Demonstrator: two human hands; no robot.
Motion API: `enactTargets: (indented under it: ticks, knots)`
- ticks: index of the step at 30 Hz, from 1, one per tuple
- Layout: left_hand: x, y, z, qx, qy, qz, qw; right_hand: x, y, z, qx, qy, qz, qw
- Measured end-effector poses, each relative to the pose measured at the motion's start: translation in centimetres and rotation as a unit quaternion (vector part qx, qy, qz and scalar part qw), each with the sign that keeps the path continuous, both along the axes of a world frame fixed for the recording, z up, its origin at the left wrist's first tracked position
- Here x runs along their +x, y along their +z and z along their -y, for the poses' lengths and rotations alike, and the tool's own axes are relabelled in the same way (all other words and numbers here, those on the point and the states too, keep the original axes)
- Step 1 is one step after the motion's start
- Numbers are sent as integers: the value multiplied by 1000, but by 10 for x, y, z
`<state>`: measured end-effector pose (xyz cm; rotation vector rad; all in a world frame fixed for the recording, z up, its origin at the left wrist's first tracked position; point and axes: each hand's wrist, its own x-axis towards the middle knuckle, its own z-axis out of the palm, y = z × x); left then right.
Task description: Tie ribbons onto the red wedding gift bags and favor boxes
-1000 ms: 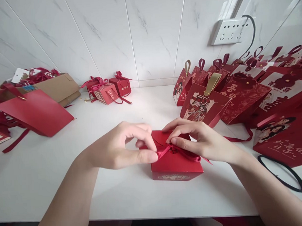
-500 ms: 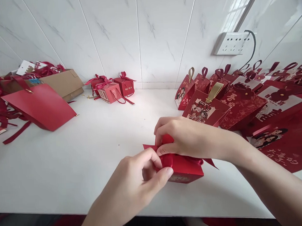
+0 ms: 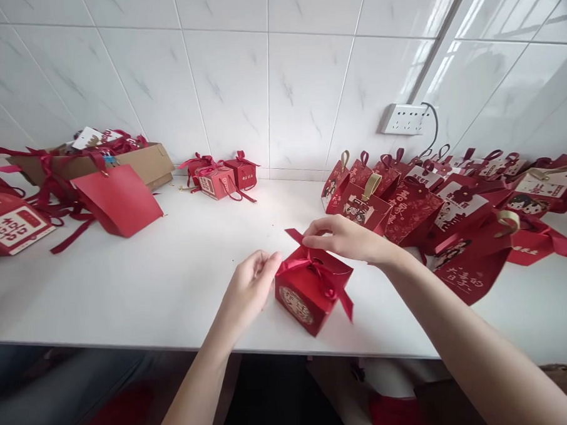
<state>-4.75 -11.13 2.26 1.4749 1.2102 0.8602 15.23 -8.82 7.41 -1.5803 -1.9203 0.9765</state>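
Red box (image 3: 310, 296): between hands; left hand (image 3: 254, 281): pinching ribbon (image 3: 292, 264); right hand (image 3: 338, 236): touching ribbon, pinch unclear

Small box (image 3: 310, 289): smooth card, slight sheen. Ribbon (image 3: 324, 274): glossy, satin-like cloth. Tabletop (image 3: 174, 286): smooth, white, low sheen. Wall tiles (image 3: 306, 86): glossy. Carton (image 3: 150, 165): matt brown cardboard.

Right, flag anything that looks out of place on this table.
Small gold bits lie loose beside the cardboard box, as if dropped there; dark specks also mark the white table. I see no spill or clear damage.
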Motion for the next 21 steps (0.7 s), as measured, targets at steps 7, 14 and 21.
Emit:
enactTargets:
  ticks: [7, 14, 21]
  knots:
    - [7, -11, -27, 64, -16, -2, 998, 6, -39, 40, 39, -141, -143, 979]
    - [1, 15, -2, 65, 2, -46, 997, -17, -60, 86, 151, -289, -152, 933]
    - [9, 22, 18, 107, -74, -123, 984, -34, -73, 101, 357, -284, -114, 883]
